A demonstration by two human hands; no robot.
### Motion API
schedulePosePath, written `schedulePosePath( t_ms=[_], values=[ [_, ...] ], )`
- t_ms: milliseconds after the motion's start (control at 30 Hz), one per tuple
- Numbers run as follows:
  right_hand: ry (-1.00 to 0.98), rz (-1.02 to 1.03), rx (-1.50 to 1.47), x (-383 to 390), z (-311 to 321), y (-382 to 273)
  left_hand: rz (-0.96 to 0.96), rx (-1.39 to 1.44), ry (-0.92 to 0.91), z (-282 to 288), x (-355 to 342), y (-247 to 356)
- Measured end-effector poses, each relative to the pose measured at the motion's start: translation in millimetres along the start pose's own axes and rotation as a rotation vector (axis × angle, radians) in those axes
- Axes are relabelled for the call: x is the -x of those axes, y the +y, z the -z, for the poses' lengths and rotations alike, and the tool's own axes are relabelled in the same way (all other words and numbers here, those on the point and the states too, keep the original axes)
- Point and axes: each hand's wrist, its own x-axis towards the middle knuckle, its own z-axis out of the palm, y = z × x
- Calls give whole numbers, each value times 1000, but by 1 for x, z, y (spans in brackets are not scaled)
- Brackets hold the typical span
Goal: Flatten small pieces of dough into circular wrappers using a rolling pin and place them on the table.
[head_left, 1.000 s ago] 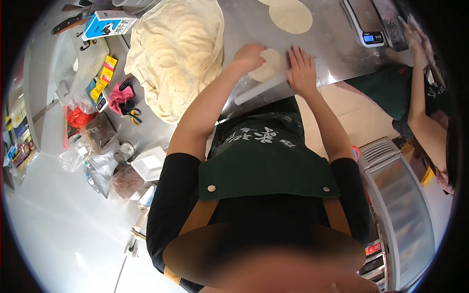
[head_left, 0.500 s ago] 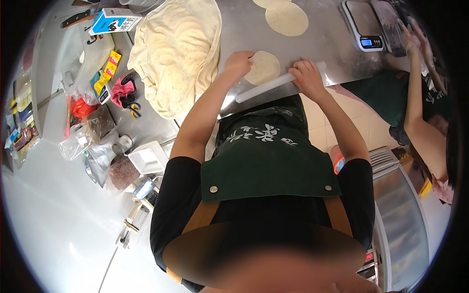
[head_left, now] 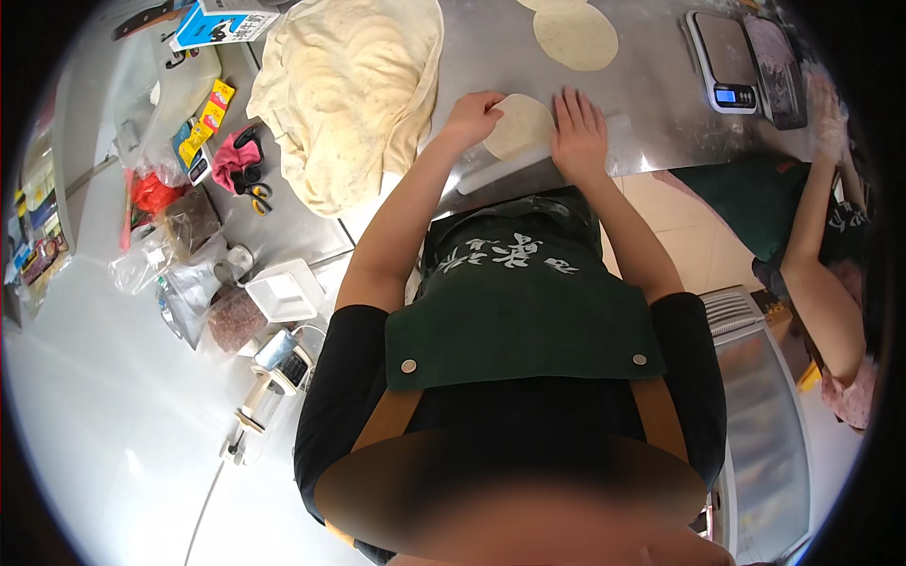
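My left hand (head_left: pixel 469 118) is closed at the left edge of a small, flat dough round (head_left: pixel 519 120), its fingertips gripping the rim. Stretched out beside the round, my right hand (head_left: pixel 578 141) rests its palm over a white rolling pin (head_left: pixel 500 174), which lies diagonally along the counter's front edge. A large, wrinkled mound of dough (head_left: pixel 335 104) sits left of my hands. Farther back are more rolled rounds (head_left: pixel 574 38), overlapping on the steel counter (head_left: pixel 638 104).
At the right stand a digital scale (head_left: pixel 719 61) and a dark-edged tray (head_left: pixel 776 71); a gloved co-worker's hand (head_left: pixel 824 118) is beside them. To the left lie scissors (head_left: pixel 260 198), a pink cloth (head_left: pixel 229 165), a blue-white carton (head_left: pixel 217 26), a knife (head_left: pixel 142 24), bags (head_left: pixel 137 272) and a white container (head_left: pixel 283 292).
My right hand's fingers, curled over the pin half a second ago, now stretch flat. My left hand stays at the round's edge. The co-worker's hand sits lower in the view.
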Motion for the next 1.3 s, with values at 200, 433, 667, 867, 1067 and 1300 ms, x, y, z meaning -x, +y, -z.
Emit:
schedulePosePath(
  t_ms=[200, 433, 667, 867, 1067, 1300],
  values=[
    [-31, -41, -23, -1, 3, -7, 4, -48, 2, -4, -3, 7],
    [3, -76, -1, -36, -11, -5, -20, -279, -127, 1, -18, 25],
    [-235, 47, -85, 40, 31, 6, -134, -582, -137, -5, 1, 43],
    [-305, 143, -112, 57, 40, 32, -172, -479, -25, 3, 23, 60],
    [-232, 158, -157, 28, 37, 34, -12, -529, -34, 17, 6, 19],
    [-64, 138, -145, -15, 11, 13, 15, -250, -45, 20, 0, 10]
  ],
)
